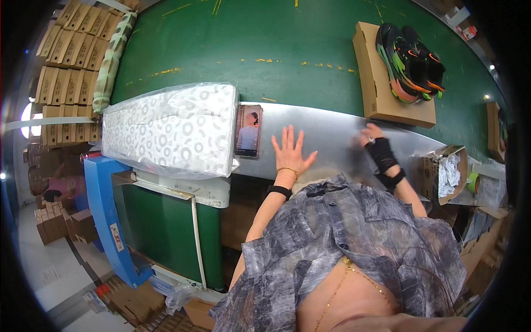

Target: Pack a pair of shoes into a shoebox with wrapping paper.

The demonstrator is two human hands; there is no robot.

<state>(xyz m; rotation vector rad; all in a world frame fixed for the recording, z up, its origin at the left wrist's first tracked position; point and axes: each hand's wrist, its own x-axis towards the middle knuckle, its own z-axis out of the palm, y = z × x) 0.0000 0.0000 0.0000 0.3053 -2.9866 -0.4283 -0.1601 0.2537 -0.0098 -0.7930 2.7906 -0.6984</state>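
My left hand (292, 152) rests with fingers spread on a bare metal ledge (323, 124), holding nothing. A phone (249, 133) with a lit screen lies just left of it, beside a thick stack of white patterned paper (171, 130) in clear plastic. My right hand (378, 145), in a black wrist brace, is over the ledge further right. It is smeared by motion, so its fingers do not show clearly. Beyond it, a pair of black sneakers (412, 63) with orange and green trim sits on a brown shoebox (370, 83).
A green conveyor belt (265, 50) runs along the far side of the ledge. At the right stands an open carton (434, 177) of small white packets (449, 174). A blue machine frame (108, 216) is at the left; stacked shoeboxes (69, 83) rise behind.
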